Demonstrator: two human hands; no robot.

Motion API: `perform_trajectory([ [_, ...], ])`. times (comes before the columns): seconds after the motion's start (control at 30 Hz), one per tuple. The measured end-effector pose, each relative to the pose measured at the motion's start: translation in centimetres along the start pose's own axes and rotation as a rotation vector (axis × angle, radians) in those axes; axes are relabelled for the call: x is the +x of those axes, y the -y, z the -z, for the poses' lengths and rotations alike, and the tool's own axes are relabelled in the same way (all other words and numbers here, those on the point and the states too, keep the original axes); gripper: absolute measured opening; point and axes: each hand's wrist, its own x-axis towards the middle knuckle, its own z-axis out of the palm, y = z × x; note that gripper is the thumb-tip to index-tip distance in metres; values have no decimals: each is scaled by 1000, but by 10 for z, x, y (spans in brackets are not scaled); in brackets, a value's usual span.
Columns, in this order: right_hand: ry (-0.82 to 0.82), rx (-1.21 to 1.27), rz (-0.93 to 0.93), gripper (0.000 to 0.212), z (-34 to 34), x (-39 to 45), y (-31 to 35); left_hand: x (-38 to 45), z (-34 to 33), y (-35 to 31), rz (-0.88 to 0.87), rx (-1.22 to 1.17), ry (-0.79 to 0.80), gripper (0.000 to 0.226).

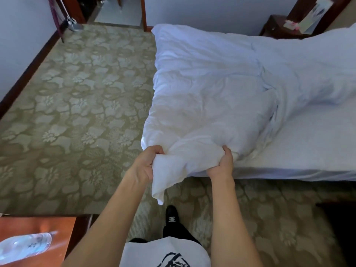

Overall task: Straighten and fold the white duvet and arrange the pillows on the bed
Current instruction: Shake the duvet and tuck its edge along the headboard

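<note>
Duvet [208, 89] corner bunched between left hand [147, 163] and right hand [223, 163], both gripping; far end seemingly crumpled across bed [308, 143].

White duvet [212, 93], rumpled, bunched across bed [308, 143], near corner apparently hanging off edge

Floor: covered by an olive carpet [77, 112] with pale floral pattern. Walls [23, 26]: painted pale, edged by dark wood skirting [28, 70]. A reddish wooden tabletop [57, 237] is seen lower left; a dark nightstand [277, 27], upper right.
</note>
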Motion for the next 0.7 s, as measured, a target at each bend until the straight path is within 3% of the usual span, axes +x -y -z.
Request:
perform_trajectory([
  [0.27,-58,-81,61,55,13,-76,-54,-35,71,30,-65,-58,18,17],
  [0.37,-30,10,26,42,13,-107,-76,-49,108,49,-63,-86,32,10],
  [0.5,-122,-6,55,47,20,-142,-106,-62,146,67,-59,-98,33,10],
  [0.7,-245,-142,-14,41,33,-168,-133,-66,185,85,-122,-22,-2,36],
])
